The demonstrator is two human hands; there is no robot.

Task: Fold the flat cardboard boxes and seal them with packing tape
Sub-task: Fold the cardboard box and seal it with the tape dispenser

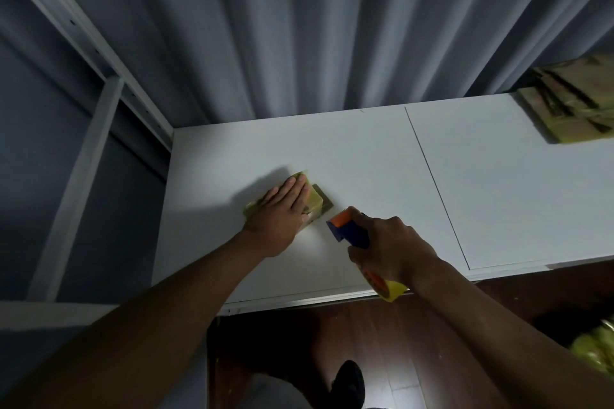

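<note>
While only the head view is on hand, all notes are coming from it.

Left hand: the left hand [280, 209] is lying flat, fingers straight and together, pressing down on top of a small cardboard box [310, 201].
Box: it is sitting on the white table [365, 156], mostly under the palm; its tan edge and a flap are showing just beyond the fingertips and on the thumb side.
Right hand: the right hand [388, 247] is curling its fingers tight around the handle of a tape dispenser [349, 229], gripping it.
Dispenser: its orange and blue head is pointing toward the box, just beside the left thumb, with a narrow gap of table showing between head and box. Whether tape is running between them I cannot tell.
Tape roll: the yellowish tape roll [387, 285] is hanging under the right wrist, over the near table edge.
Flat stock: a stack of flat cardboard [571, 103] is lying well apart from both hands, on the far right corner of the table.
Backdrop: a grey curtain [299, 26] is hanging beyond the table; a metal shelf frame [109, 93] is standing out past the left hand.
Floor: dark wood floor [415, 342] is showing below the forearms, with a dark shoe [349, 382] between them.
</note>
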